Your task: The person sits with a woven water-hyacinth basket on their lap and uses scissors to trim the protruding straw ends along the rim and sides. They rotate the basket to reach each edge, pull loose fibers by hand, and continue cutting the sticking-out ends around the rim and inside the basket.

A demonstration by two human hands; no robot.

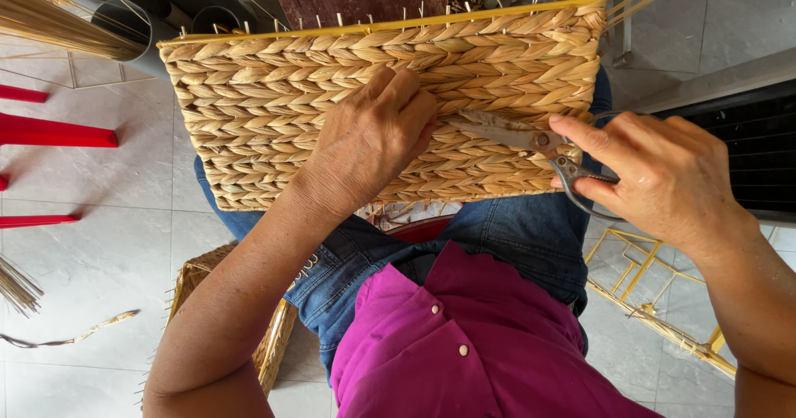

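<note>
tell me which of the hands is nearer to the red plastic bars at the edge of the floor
Left. The left hand presses on the woven straw basket, on the side toward the red plastic bars. The right hand, holding metal scissors, sits farther away across the basket.

Bright even daylight, soft shadows, seemingly sharp focus

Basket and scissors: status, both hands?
Left hand pressed flat on woven basket on lap. Right hand grips scissors, blades against the weave beside left fingers. Nothing blocking the blades.
</note>
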